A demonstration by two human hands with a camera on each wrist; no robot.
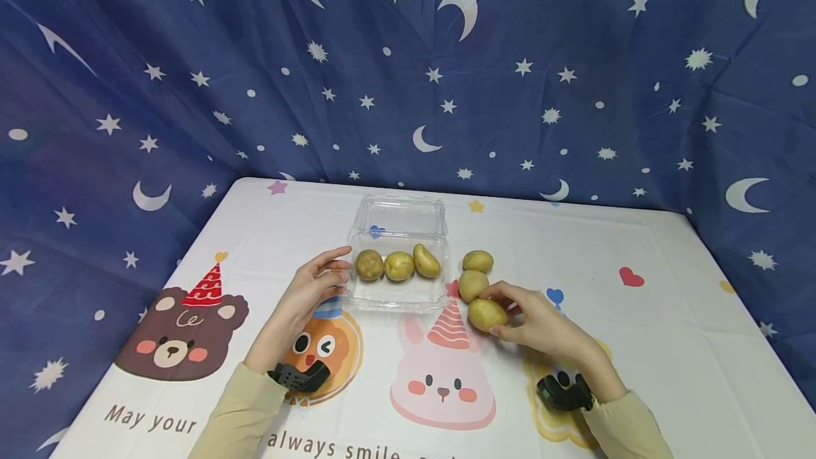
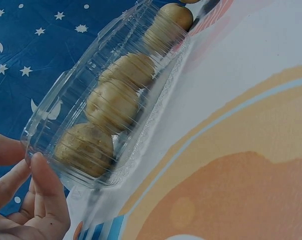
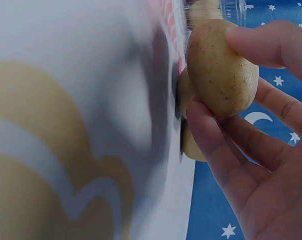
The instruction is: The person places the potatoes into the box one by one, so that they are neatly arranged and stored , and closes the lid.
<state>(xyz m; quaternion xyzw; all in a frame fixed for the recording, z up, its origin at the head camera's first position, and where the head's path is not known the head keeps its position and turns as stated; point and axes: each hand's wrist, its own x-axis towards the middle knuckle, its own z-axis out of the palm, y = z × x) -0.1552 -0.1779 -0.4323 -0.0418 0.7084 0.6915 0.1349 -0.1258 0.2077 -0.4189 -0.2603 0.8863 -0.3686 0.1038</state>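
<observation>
A clear plastic clamshell container (image 1: pixel 397 299) lies with its lid (image 1: pixel 401 216) folded back. Three potatoes sit in it in a row: a round one (image 1: pixel 369 265), a middle one (image 1: pixel 399 266) and a longer, bent one (image 1: pixel 426 261). At its left side, my left hand (image 1: pixel 304 296) pinches the rim between thumb and finger, best seen in the left wrist view at the container's corner (image 2: pixel 36 131). My right hand (image 1: pixel 542 319) grips a potato (image 3: pixel 223 67) between thumb and fingers, to the right of the container. Beyond it are two more potatoes, one nearer (image 1: pixel 473 286) and one farther (image 1: pixel 478 261).
A white tablecloth (image 1: pixel 561 253) with cartoon animals, hearts and stars covers the table. A dark blue curtain (image 1: pixel 408 76) with moons and stars hangs behind and to the left. Black straps (image 1: pixel 299 377) sit on both wrists.
</observation>
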